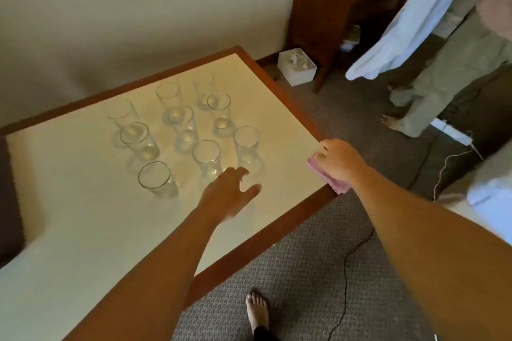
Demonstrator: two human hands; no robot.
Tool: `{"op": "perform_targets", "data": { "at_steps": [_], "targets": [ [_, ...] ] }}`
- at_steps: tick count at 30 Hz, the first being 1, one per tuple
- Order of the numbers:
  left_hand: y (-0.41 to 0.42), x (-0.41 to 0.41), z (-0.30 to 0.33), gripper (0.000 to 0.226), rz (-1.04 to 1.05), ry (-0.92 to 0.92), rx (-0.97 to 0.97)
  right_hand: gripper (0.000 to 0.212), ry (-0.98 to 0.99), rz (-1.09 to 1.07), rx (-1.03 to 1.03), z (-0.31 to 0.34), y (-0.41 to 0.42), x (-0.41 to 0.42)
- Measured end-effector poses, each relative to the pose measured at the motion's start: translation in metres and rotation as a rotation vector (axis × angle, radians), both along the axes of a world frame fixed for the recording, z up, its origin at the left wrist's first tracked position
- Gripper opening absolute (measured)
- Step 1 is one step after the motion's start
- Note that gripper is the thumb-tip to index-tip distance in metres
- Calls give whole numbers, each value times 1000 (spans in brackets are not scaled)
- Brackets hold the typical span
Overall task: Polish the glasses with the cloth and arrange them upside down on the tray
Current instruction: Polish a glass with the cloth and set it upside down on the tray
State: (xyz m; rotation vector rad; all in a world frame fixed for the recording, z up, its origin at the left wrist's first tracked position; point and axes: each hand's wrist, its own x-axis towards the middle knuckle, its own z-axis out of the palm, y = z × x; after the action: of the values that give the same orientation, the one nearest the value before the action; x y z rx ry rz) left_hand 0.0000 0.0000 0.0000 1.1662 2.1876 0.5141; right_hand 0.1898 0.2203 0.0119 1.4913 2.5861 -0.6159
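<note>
Several clear glasses stand upright, rims up, in a loose cluster on the cream table top (83, 230). The nearest ones are a glass (207, 159) just beyond my fingers, a glass (246, 147) to its right and a glass (156, 178) at the left front. My left hand (230, 191) hovers open beside the nearest glass, fingers spread, holding nothing. At the table's right edge my right hand (336, 159) rests on a folded pink cloth (336, 184) and grips it. No tray is in view.
The table has a dark wooden rim (249, 255). A wooden nightstand (340, 8) stands behind it, with a white box (296, 69) on the carpet. Another person stands at the right holding white fabric (410, 22). A cable (345, 271) lies near my bare foot (257, 310).
</note>
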Motion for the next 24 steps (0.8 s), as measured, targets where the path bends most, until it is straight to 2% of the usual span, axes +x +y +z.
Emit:
{"op": "perform_targets", "data": {
  "at_steps": [3,5,7,10,12,14,16,19,21,24],
  "targets": [
    [-8,-3,-26,59,46,37,-68,34,-84,86,-38,-26,0,12],
    [-23,-6,-41,53,164,46,-39,45,-104,85,-42,-46,-6,20],
    [-39,-11,-55,39,336,92,78,49,-97,62,68,-64,-4,23],
    [-62,-18,-71,21,672,186,299,40,-98,102,221,-76,-11,14],
    [-70,-20,-72,28,938,141,355,37,-22,196,285,-81,-30,4],
    [-72,-25,-71,45,1123,55,325,39,24,325,299,-88,-52,-6],
    [-73,-39,-70,65,1152,14,289,42,69,448,290,-95,-77,-22],
    [-73,-61,-71,85,1020,33,269,48,184,546,248,-107,-106,-46],
    [-71,-73,-71,85,940,45,300,47,242,575,230,-115,-116,-56],
    [-72,-83,-74,72,890,-18,371,45,324,570,201,-124,-123,-63]
  ]
}}
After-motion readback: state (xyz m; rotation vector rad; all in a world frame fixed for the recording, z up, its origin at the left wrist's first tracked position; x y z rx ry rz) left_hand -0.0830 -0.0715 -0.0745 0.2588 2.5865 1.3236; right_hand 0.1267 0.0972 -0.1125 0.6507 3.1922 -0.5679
